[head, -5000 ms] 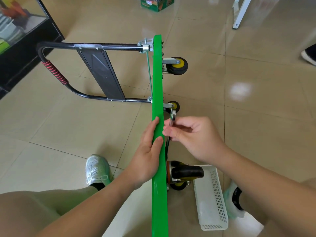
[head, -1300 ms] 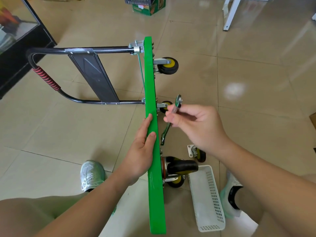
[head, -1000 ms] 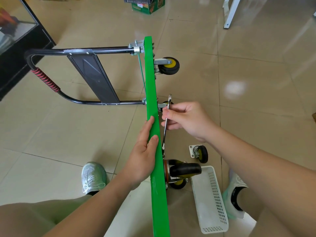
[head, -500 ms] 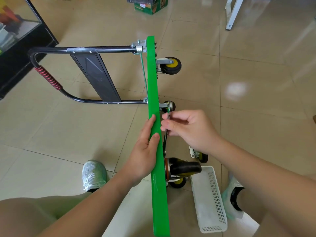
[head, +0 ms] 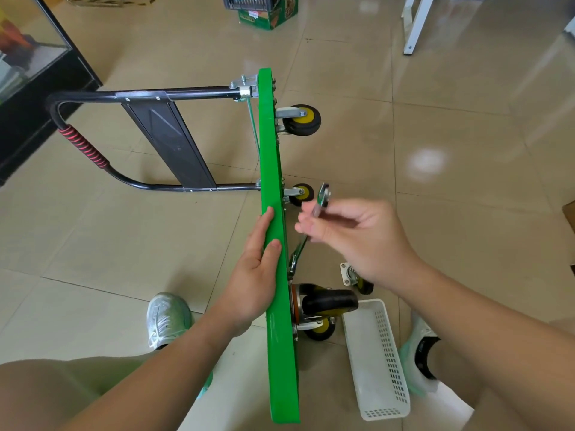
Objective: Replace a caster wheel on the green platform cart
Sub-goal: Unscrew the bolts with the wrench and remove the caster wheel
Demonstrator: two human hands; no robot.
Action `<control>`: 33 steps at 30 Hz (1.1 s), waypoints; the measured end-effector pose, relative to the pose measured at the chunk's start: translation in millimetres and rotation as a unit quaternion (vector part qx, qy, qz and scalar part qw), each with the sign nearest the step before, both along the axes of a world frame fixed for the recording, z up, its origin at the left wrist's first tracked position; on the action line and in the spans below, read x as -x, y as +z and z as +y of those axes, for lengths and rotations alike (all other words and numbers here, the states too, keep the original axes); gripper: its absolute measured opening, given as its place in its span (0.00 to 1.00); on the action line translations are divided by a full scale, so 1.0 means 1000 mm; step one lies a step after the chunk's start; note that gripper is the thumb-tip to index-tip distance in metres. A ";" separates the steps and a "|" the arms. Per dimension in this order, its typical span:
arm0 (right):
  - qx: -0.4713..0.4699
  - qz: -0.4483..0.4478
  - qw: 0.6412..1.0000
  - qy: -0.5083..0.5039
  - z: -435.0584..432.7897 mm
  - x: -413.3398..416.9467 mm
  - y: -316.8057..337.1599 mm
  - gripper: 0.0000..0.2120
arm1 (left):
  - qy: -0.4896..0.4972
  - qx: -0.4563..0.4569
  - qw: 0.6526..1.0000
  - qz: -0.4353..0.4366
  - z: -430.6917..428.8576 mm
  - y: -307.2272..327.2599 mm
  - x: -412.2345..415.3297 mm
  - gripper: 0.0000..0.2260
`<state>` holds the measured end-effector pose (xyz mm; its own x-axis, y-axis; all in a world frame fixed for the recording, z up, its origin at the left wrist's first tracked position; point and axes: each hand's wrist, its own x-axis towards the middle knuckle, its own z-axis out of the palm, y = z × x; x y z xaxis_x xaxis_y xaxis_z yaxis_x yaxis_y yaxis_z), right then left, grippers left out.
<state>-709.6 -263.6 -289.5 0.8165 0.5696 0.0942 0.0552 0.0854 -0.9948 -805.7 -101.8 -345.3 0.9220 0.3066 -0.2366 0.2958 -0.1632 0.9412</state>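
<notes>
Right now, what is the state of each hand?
Left hand: open, straight fingers resting along the green platform edge.
Right hand: closed, pinching the wrench.

The left forearm comes in from 7 o'clock. The left hand (head: 253, 275) lies flat against the upturned edge of the cart (head: 280, 353), fingers straight and pointing to 12 o'clock, thumb resting on top. The right forearm enters from 4 o'clock. The right hand (head: 357, 241), at 3 o'clock of the left, has its fingers curled and pinches a wrench (head: 323, 197) between thumb and fingertips.
</notes>
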 end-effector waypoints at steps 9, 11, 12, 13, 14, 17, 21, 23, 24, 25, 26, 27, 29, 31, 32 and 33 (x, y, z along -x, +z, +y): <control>0.064 0.151 0.986 0.017 0.037 -0.052 -0.022 0.05 | -0.003 -0.005 1.000 0.006 0.000 0.005 0.000 0.23; 0.064 0.181 0.981 0.032 0.041 -0.056 -0.028 0.05 | -0.003 -0.004 1.000 0.008 0.000 0.006 -0.001 0.24; 0.069 0.192 0.978 0.039 0.043 -0.057 -0.032 0.04 | -0.005 -0.005 1.000 0.010 0.000 0.006 -0.001 0.24; 0.076 0.200 0.976 0.047 0.045 -0.057 -0.035 0.04 | -0.006 -0.006 1.000 0.010 0.000 0.006 -0.001 0.24; 0.081 0.206 0.974 0.055 0.047 -0.057 -0.038 0.05 | -0.007 -0.007 1.000 0.009 0.000 0.006 -0.001 0.24; 0.084 0.217 0.970 0.067 0.050 -0.056 -0.040 0.06 | -0.011 -0.008 1.000 0.004 0.002 0.004 -0.001 0.24; 0.080 0.185 0.977 0.070 0.045 -0.049 -0.035 0.07 | -0.014 -0.012 1.000 -0.003 0.003 0.002 -0.001 0.24; 0.078 0.149 0.983 0.068 0.039 -0.040 -0.029 0.08 | -0.014 -0.016 1.000 -0.005 0.003 0.003 -0.001 0.24; 0.076 0.133 0.986 0.067 0.035 -0.035 -0.025 0.09 | -0.014 -0.015 1.000 -0.003 0.002 0.003 -0.001 0.24; 0.074 0.115 0.988 0.070 0.031 -0.030 -0.021 0.09 | -0.013 -0.012 1.000 -0.001 0.002 0.003 -0.001 0.24; 0.072 0.093 0.990 0.079 0.026 -0.024 -0.017 0.10 | -0.012 -0.008 1.000 0.000 0.002 0.004 0.000 0.24; 0.068 0.071 0.991 0.093 0.021 -0.017 -0.013 0.10 | -0.010 -0.004 1.000 -0.001 0.002 0.004 0.000 0.24; 0.062 0.038 0.990 0.125 0.010 0.000 -0.009 0.12 | -0.009 0.001 1.000 -0.003 0.001 0.005 0.000 0.23; 0.065 0.004 0.988 0.139 -0.002 0.021 -0.011 0.16 | -0.007 0.005 1.000 -0.007 0.001 0.006 0.001 0.23; 0.069 -0.014 0.988 0.136 -0.007 0.030 -0.013 0.17 | -0.007 0.004 1.000 -0.009 0.001 0.006 0.002 0.22; 0.070 -0.032 0.989 0.129 -0.011 0.037 -0.014 0.18 | -0.009 0.002 1.000 -0.010 0.000 0.006 0.002 0.22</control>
<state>-746.4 -274.4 -303.6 0.6374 0.7691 0.0468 0.1137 -0.0339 -0.9929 -807.5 -101.5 -339.2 0.9319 0.2886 -0.2197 0.2746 -0.1656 0.9472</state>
